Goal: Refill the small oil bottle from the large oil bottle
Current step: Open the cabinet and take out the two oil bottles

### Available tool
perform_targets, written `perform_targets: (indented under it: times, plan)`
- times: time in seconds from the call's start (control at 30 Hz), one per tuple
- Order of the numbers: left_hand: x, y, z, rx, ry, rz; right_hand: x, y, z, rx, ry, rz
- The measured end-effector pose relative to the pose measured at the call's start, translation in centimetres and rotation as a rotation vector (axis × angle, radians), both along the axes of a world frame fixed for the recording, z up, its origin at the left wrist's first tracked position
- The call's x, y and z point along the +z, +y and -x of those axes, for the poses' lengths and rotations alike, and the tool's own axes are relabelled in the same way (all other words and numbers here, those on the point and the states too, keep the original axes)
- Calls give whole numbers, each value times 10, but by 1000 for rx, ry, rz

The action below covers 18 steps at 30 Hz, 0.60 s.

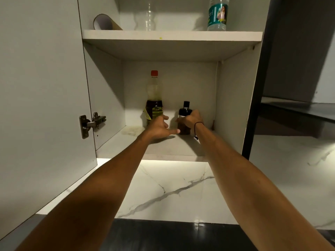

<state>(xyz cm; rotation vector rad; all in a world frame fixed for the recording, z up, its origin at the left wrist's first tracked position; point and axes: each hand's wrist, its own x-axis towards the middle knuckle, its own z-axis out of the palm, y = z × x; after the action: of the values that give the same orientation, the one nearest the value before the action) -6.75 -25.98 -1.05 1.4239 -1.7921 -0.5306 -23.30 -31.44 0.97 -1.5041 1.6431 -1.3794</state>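
While the left hand [160, 125] hovers spread before the large oil bottle [154, 98], the right hand [190, 119] grips the small oil bottle [184, 116].

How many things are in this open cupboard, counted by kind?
Bottles: 4 (tall red-capped plastic oil bottle, small dark black-capped oil bottle, clear empty plastic bottle, teal-labelled plastic bottle)
Rolled sheets: 1 (rolled brown-backed sheet)
Total: 5
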Motion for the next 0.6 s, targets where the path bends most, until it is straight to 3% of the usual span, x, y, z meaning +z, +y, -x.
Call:
perform_targets:
  times: [0.43,0.6]
  plan:
    - [-4,54,40,22,168,80,11,87,11,124,190,155]
    - [4,102,47,15,128,124,19,140,22,173,210,179]
